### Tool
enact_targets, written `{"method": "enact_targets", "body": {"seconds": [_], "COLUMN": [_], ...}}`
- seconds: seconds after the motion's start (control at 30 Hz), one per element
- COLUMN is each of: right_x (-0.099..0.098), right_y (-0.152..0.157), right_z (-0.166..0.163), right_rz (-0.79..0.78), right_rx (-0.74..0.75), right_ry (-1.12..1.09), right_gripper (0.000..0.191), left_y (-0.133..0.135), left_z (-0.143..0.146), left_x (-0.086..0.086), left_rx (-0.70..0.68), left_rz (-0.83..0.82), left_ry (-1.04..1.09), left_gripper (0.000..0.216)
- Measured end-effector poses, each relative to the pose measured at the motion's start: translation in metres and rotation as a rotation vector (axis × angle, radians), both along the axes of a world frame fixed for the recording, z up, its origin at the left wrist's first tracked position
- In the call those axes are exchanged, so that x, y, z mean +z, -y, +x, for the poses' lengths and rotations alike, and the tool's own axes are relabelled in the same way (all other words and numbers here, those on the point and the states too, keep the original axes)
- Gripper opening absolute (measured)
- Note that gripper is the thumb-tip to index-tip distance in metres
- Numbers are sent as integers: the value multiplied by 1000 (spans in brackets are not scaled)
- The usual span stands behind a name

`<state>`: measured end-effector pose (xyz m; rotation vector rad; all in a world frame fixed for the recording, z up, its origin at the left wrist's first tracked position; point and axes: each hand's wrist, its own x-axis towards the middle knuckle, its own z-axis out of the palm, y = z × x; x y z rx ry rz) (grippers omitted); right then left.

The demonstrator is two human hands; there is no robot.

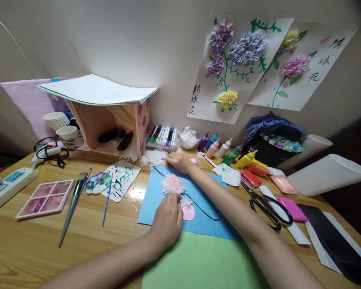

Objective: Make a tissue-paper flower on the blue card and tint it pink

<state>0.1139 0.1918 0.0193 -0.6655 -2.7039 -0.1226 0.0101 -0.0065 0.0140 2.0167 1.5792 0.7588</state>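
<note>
A sheet of blue paper [149, 206] lies before me with a fluffy pale-pink paper flower [172, 184] and a dark curved stem line on it. Close below the flower, my left hand [167, 220] has its fingers curled and pressed together; what they pinch, if anything, is hidden. By its thumb lie a pink paper piece [189, 213] and a whitish-pink tuft [187, 202]. Farther back, my right hand [179, 161] reaches across to crumpled white tissue paper [153, 157], its fingertips closed at the tissue's right edge.
A green sheet [204, 263] lies nearest me. Black scissors [266, 204], clay packs [251, 178] and paint bottles [213, 147] are at right. Brushes [74, 204], a paint-smeared sheet [120, 180] and a power strip [10, 188] lie left. Markers [162, 136] stand behind; flower pictures [228, 72] hang above.
</note>
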Motion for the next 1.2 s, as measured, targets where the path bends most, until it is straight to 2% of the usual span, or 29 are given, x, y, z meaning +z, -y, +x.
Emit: {"method": "enact_targets", "body": {"seconds": [0.13, 0.23, 0.27, 0.33, 0.4, 0.43, 0.5, 0.6, 0.7, 0.77, 0.9, 1.0, 1.07, 1.13, 1.2], "right_x": [-2, 0, 1, 3, 3, 3, 1, -3, -6, -8, -8, -5, -3, -1, -1], "right_y": [3, 11, 14, 19, 22, 23, 25, 30, 38, 43, 52, 61, 68, 78, 87], "right_z": [8, 25, 32, 45, 55, 59, 65, 71, 79, 88, 107, 122, 132, 142, 152], "right_rz": [49, 87, 101, 139, 181, 195, 198, 168, 125, 86, 52, 90, 107, 112, 127], "right_rx": [-5, -8, -10, -8, -1, 1, -6, -25, -38, -52, -108, -172, -230, -298, -361], "right_ry": [-20, -57, -77, -127, -170, -178, -171, -188, -244, -282, -418, -516, -555, -584, -609], "right_gripper": [27, 26, 27, 27, 26, 26, 25, 24, 21, 19, 15, 12, 12, 11, 11], "left_y": [4, -1, -7, -29, -60, -77, -110, -145, -162, -166, -167, -165, -162, -160, -158], "left_z": [0, -6, -10, -21, -34, -39, -48, -54, -57, -61, -64, -49, -28, 0, 32], "left_x": [-1, 8, 14, 27, 37, 40, 40, 29, 19, 19, 36, 55, 64, 65, 59], "left_rx": [-6, -5, 12, 154, 300, 314, 304, 311, 309, 285, 210, 132, 63, -22, -108], "left_rz": [4, 92, 145, 260, 262, 230, 101, 48, 38, 51, 150, 237, 270, 281, 268], "left_ry": [13, 13, -6, -87, -210, -293, -450, -482, -476, -451, -363, -289, -246, -211, -197], "left_gripper": [22, 21, 20, 20, 28, 33, 41, 44, 30, 23, 23, 23, 23, 24, 24]}}
